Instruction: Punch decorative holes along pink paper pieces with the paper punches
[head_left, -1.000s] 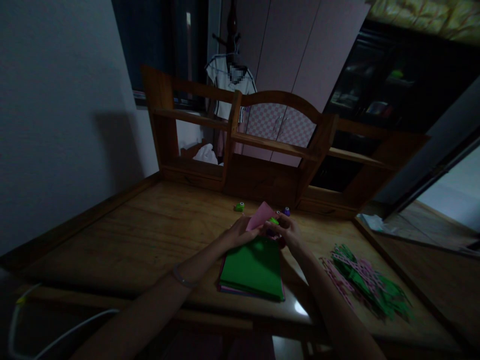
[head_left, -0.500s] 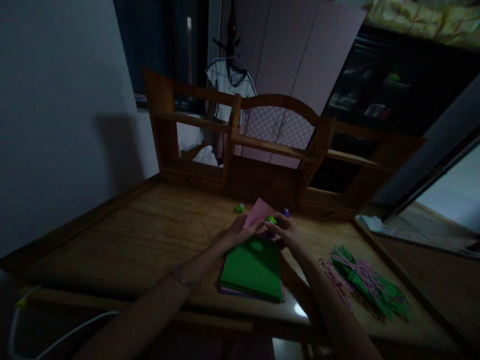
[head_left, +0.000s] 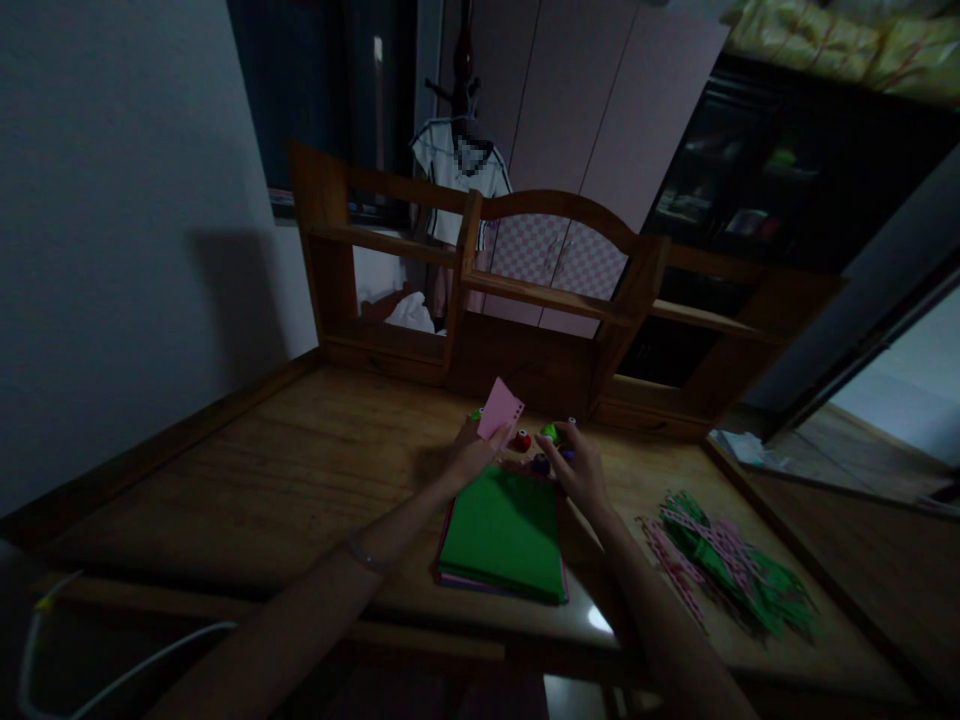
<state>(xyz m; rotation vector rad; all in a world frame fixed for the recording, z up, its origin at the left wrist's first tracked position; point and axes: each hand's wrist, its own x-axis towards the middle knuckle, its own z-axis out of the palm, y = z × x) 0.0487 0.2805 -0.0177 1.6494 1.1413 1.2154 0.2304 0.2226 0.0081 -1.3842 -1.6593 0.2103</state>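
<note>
The left hand (head_left: 466, 458) is closed in a pinch on a small pink paper sheet (head_left: 500, 408). It holds the sheet upright and slightly tilted above the far end of the wooden bench (head_left: 247, 470). One edge of the sheet shows a row of small punched holes.

The right hand (head_left: 581, 470) is just beside the left, fingers loosely curled and spread over a cluster of small craft punches. Whether it grips any of them cannot be determined in the dim light. The cluster comprises a small red punch (head_left: 520, 440), a small green punch (head_left: 550, 433) and a small purple punch (head_left: 540, 464). The purple punch lies nearest the fingertips.

A stack of coloured paper with a green top sheet (head_left: 504, 535) lies flat on the bench directly below both hands, with pink sheets showing at its edges. A loose pile of green and pink punched paper strips (head_left: 731, 565) lies well apart, toward the right end of the bench. A wooden shelf unit (head_left: 540, 290) stands at the back edge of the bench. A thin bracelet (head_left: 363, 555) encircles the left wrist.
</note>
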